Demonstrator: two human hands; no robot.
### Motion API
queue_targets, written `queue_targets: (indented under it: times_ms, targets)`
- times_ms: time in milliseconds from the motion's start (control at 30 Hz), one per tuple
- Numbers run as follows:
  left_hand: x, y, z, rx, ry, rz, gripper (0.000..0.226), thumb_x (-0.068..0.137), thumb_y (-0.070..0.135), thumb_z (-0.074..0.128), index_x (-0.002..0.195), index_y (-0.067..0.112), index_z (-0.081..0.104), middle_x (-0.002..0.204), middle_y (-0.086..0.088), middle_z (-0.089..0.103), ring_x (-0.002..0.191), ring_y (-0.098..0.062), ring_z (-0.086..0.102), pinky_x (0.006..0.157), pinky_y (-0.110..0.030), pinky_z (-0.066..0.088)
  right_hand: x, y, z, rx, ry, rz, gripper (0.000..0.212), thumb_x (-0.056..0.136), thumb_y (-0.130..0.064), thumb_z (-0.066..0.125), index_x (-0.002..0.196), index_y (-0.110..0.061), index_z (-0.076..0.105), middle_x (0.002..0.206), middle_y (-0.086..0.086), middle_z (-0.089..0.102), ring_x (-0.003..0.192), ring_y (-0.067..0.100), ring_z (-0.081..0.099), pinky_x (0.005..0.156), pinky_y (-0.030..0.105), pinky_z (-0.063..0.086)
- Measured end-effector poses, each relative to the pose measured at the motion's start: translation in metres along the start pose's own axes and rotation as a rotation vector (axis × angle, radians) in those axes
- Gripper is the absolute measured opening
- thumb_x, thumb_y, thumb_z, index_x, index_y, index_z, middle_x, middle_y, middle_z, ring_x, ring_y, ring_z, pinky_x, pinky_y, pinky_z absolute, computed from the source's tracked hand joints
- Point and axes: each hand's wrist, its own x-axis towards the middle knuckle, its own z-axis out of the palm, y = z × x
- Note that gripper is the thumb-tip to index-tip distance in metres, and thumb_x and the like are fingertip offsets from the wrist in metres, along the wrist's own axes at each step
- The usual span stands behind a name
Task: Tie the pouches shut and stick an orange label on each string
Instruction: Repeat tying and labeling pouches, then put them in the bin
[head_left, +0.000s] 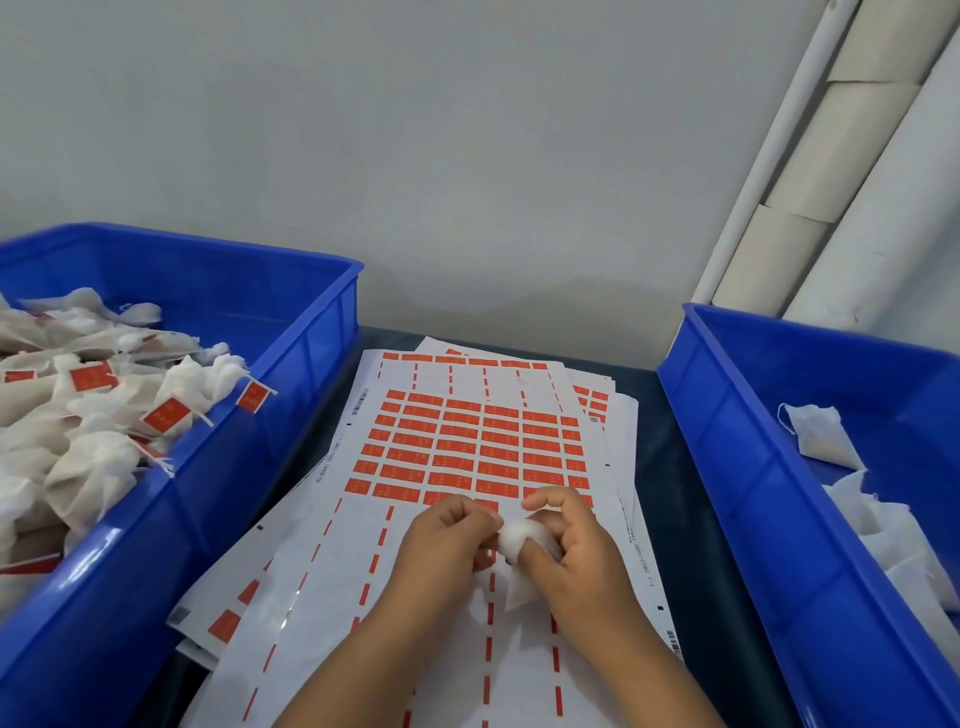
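- Both hands, left and right, pinch the small white fabric pouch just above the orange label sheet on the desk.
- Looks super light, soft and squishy, so I'd hold the gathered neck, not the belly.
- Can't make out the string.

hemmed in on both sides: blue bin with tall walls left of the left hand, heaped with tied pouches; second blue bin right of the right hand, holding a few loose pouches. open lane ahead of the hands over flat label sheets up to the wall. free air above. propped rolls far right, beyond the bin.
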Motion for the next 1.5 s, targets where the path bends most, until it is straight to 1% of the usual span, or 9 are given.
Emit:
queue_targets:
  times_ms: [200,400,600,733,900,1100,1267,1400,1500]
  targets:
    - [0.000,0.000,-0.002,-0.098,-0.059,-0.070,0.018,0.087,0.010,0.056,0.070,0.006,0.063,0.061,-0.008,0.053,0.061,-0.019,0.049,0.067,-0.029,0.049,0.000,-0.001,0.001,0.019,-0.020,-0.067,0.026,0.088,-0.012,0.063,0.086,-0.038,0.060,0.091,-0.032,0.061,0.091,-0.009,0.056,0.068,0.004,0.045]
    - [-0.002,0.000,0.000,-0.055,-0.066,-0.048,0.015,0.088,0.013,0.058,0.077,0.008,0.067,0.062,-0.003,0.058,0.062,-0.017,0.053,0.064,-0.026,0.050,0.002,0.002,0.001,-0.012,0.006,-0.038,0.023,0.087,-0.012,0.062,0.079,-0.034,0.059,0.081,-0.017,0.063,0.081,-0.001,0.058,0.064,0.008,0.048]
    - [-0.002,-0.001,0.003,0.015,0.128,0.071,0.008,0.086,0.014,0.064,0.083,0.022,0.063,0.078,0.005,0.063,0.071,-0.011,0.058,0.056,-0.012,0.044,0.004,0.002,0.001,0.108,0.085,0.123,0.012,0.091,-0.023,0.059,0.084,-0.024,0.069,0.083,-0.016,0.070,0.084,-0.002,0.063,0.060,0.004,0.046]
    - [-0.006,-0.006,0.007,0.215,0.131,0.215,0.013,0.083,0.022,0.068,0.076,0.030,0.061,0.081,0.013,0.062,0.076,-0.010,0.059,0.054,-0.005,0.040,0.003,-0.002,0.001,0.275,0.112,0.253,0.023,0.091,-0.023,0.061,0.074,-0.028,0.074,0.083,-0.025,0.070,0.090,0.008,0.064,0.076,0.020,0.050]
    - [-0.008,-0.011,0.008,0.454,0.113,0.466,0.022,0.078,0.027,0.073,0.071,0.040,0.057,0.088,0.026,0.051,0.087,0.000,0.052,0.066,-0.001,0.041,0.003,-0.003,-0.002,0.487,0.069,0.366,0.031,0.092,-0.014,0.057,0.081,-0.037,0.075,0.094,-0.008,0.074,0.103,0.024,0.065,0.095,0.047,0.051]
    - [-0.008,-0.016,0.008,0.556,0.129,0.602,0.019,0.072,0.037,0.076,0.084,0.044,0.063,0.088,0.033,0.042,0.098,0.008,0.042,0.071,0.003,0.035,0.005,0.000,-0.007,0.621,0.056,0.404,0.022,0.090,-0.007,0.054,0.096,-0.016,0.073,0.102,0.003,0.074,0.102,0.028,0.067,0.094,0.049,0.052]
    - [-0.005,-0.018,0.007,0.582,0.146,0.575,0.015,0.074,0.040,0.073,0.088,0.034,0.071,0.086,0.033,0.040,0.091,0.004,0.045,0.069,0.001,0.033,0.005,0.001,-0.007,0.558,0.036,0.389,0.028,0.091,-0.008,0.055,0.082,-0.023,0.076,0.097,0.000,0.074,0.099,0.027,0.068,0.091,0.047,0.054]
    - [-0.006,-0.018,0.009,0.580,0.107,0.546,0.016,0.077,0.040,0.071,0.078,0.039,0.055,0.089,0.033,0.039,0.092,0.003,0.045,0.071,0.001,0.033,0.003,-0.001,-0.006,0.517,0.036,0.372,0.038,0.093,-0.010,0.055,0.078,-0.039,0.075,0.092,-0.007,0.075,0.095,0.023,0.069,0.084,0.040,0.057]
    - [-0.005,-0.018,0.008,0.607,0.111,0.508,0.021,0.081,0.038,0.068,0.074,0.040,0.048,0.093,0.030,0.039,0.094,-0.001,0.044,0.070,0.001,0.031,0.003,-0.002,-0.007,0.522,0.072,0.400,0.029,0.092,-0.011,0.057,0.083,-0.030,0.077,0.095,-0.005,0.075,0.099,0.025,0.067,0.089,0.045,0.055]
